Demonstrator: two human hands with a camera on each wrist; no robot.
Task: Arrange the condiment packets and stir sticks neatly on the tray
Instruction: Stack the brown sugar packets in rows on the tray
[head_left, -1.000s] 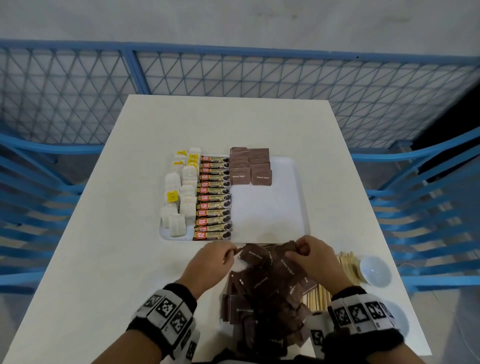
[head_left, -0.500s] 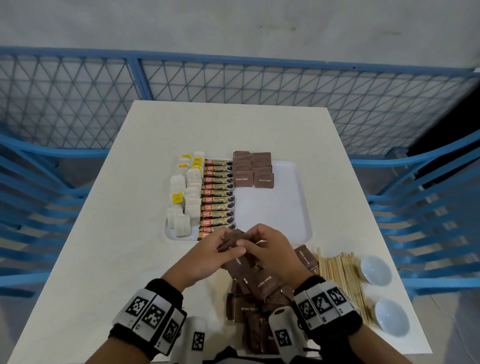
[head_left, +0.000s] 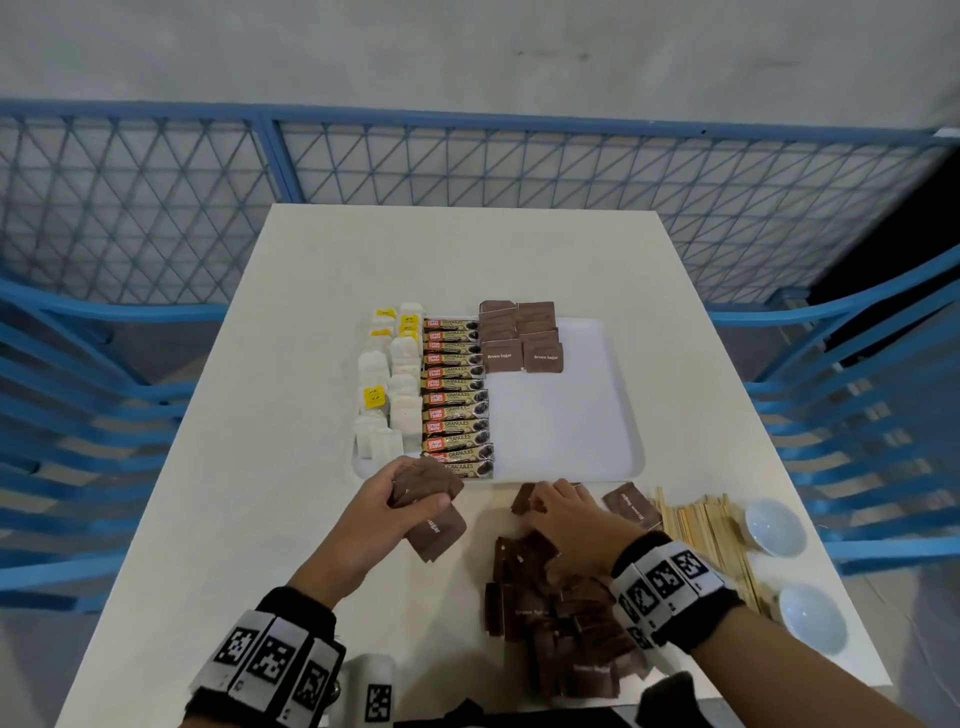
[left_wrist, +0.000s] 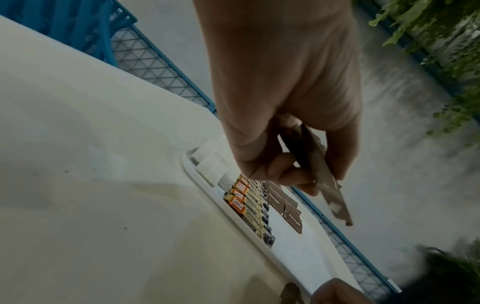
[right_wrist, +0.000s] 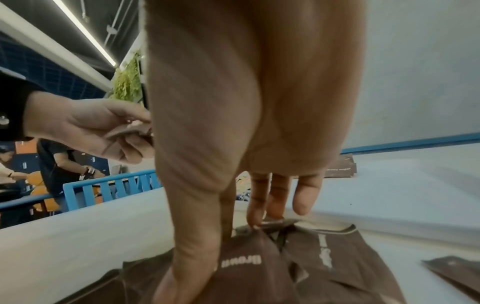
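I count one white tray (head_left: 618, 415), two small white bowls (head_left: 775, 526) and my two hands (head_left: 384, 506). On the tray I make out about twelve coffee granule sticks (head_left: 457, 397). The tea bags (head_left: 389, 384), brown sugar packets (head_left: 566, 623) and wooden stir sticks (head_left: 706, 530) overlap too much to count.

Under the right hand (head_left: 563, 519), much of the loose brown sugar packets (head_left: 561, 623) pile is hidden, so its count is unclear. The left hand (head_left: 387, 506) covers most of its held packets (head_left: 434, 530); their number is unreadable. Wrist views blur at their edges.
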